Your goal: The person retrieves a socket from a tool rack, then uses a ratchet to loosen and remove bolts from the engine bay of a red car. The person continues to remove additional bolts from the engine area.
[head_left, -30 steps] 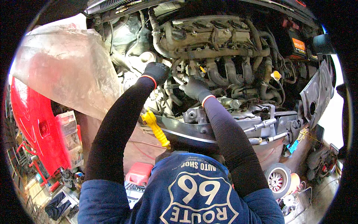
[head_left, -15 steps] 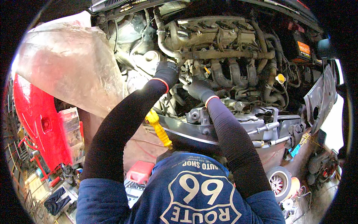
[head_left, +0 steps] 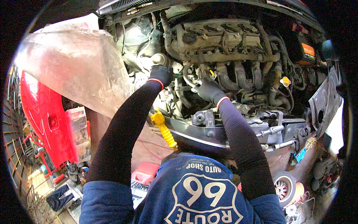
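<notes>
Both my hands wear dark grey gloves with light red-edged cuffs and reach into an open engine bay. My left hand [head_left: 161, 74] is on the left of the engine [head_left: 220, 41], beside a round pale metal part [head_left: 159, 59]; its fingers are mostly hidden, so its grip cannot be told. To its right, my right hand [head_left: 209, 90] is closed at the lower end of a thin, curved, pale hose [head_left: 187, 74], below the engine's intake pipes [head_left: 227, 76]. A small yellow-orange piece [head_left: 213, 74] shows just above the right hand.
A yellow work light [head_left: 163, 128] hangs at the front edge of the car. Cloudy plastic sheeting [head_left: 74, 63] covers the left fender. Tools with pale handles [head_left: 270, 130] lie along the front right. A battery [head_left: 304, 48] sits at right; a wheel [head_left: 285, 188] is on the floor.
My left hand has drawn back from the hose joint, lower and to the left. The right hand stays by the curved hose. The whole view has shifted slightly.
</notes>
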### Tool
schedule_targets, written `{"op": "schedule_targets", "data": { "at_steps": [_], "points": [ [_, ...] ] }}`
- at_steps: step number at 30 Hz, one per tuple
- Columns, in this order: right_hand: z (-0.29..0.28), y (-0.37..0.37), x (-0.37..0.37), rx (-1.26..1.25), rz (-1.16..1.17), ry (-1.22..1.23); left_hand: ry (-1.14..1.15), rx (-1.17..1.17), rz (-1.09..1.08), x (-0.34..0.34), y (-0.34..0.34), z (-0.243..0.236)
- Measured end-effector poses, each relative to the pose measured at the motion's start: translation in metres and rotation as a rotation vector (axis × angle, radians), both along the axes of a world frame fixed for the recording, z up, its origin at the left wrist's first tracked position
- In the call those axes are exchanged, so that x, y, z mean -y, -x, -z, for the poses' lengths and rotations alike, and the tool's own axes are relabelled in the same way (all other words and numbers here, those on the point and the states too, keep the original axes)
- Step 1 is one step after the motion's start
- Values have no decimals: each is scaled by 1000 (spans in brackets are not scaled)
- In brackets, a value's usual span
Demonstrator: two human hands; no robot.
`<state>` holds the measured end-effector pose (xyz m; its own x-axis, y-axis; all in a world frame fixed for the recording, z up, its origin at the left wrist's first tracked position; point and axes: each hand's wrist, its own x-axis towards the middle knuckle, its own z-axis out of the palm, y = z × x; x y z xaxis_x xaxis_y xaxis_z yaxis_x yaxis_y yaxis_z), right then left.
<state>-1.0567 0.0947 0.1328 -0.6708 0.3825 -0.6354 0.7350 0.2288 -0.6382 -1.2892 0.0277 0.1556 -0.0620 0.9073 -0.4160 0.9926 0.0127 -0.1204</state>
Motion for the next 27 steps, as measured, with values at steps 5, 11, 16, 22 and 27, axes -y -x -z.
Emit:
{"op": "schedule_targets", "data": {
  "at_steps": [5, 11, 16, 22, 27],
  "points": [
    [-1, 0, -1, -38, 47, 55, -5, 19, -2, -1, -6, -4],
    [-20, -4, -8, -17, -39, 76, -116, -63, 175, -15, -41, -11],
    [-11, -1, -5, -33, 5, -3, -70, -79, 209, -26, -34, -27],
    [3, -3, -3, -45, 36, -187, -57, 46, 162, -34, -17, -35],
    [5, -2, -4, -58, 53, 24, -7, -44, 130, -47, -7, -28]
  ]
}}
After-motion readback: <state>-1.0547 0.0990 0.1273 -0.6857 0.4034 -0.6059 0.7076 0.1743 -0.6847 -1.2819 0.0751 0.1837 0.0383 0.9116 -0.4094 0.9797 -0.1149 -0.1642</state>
